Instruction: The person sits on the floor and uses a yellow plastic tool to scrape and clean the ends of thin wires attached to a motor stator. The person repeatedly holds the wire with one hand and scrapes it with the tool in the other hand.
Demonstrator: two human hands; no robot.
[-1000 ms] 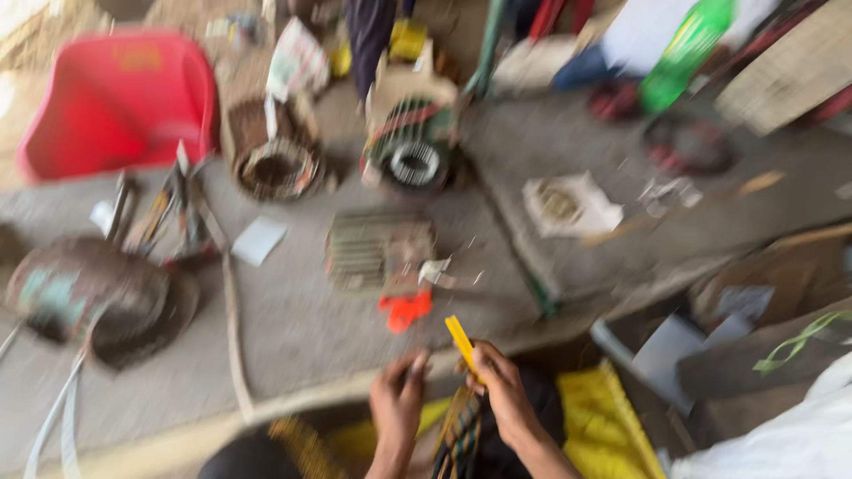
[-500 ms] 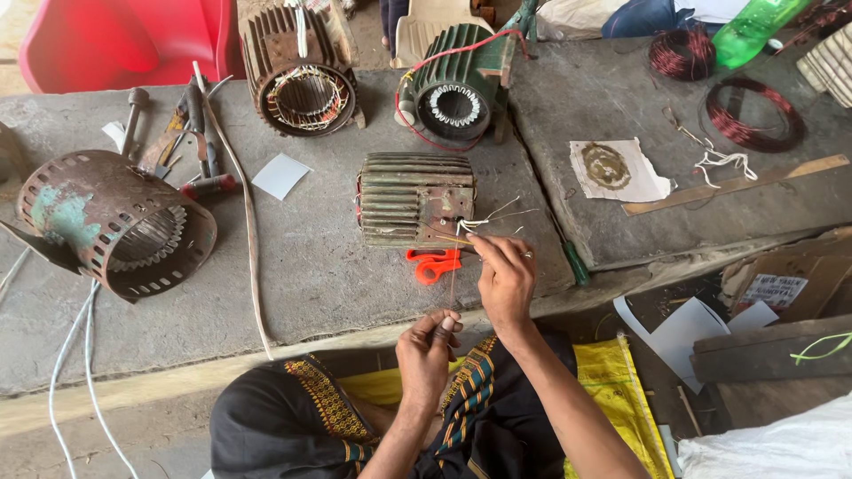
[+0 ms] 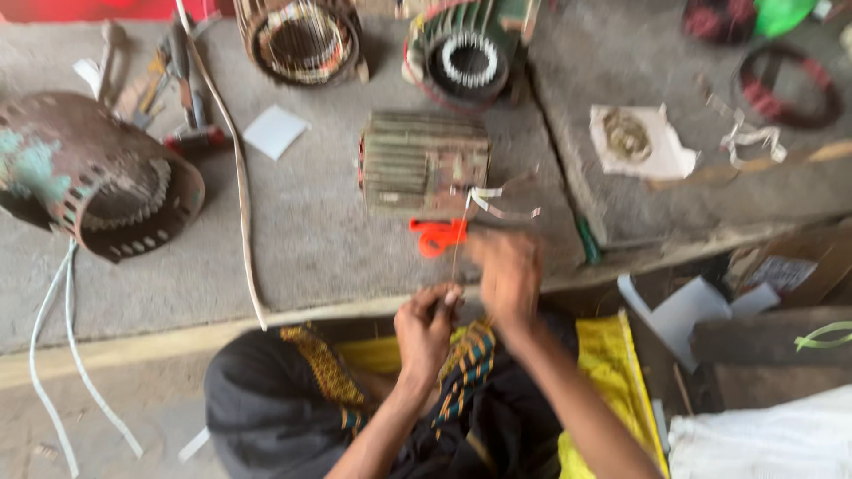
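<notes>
Both your hands meet at lower centre: your left hand (image 3: 426, 324) pinches a thin wire (image 3: 456, 253), your blurred right hand (image 3: 508, 273) closes beside it. That wire runs near-vertically up to the ribbed stator (image 3: 422, 161) mid-frame.

We see a grey concrete bench (image 3: 319, 231) carrying a small finned motor housing (image 3: 424, 162) near its front edge, with orange-handled pliers (image 3: 437, 236) just before it. To the left lies a rusty round motor casing (image 3: 98, 182) on its side; a white paper square (image 3: 274, 131) and hand tools (image 3: 169, 80) lie between.
</notes>
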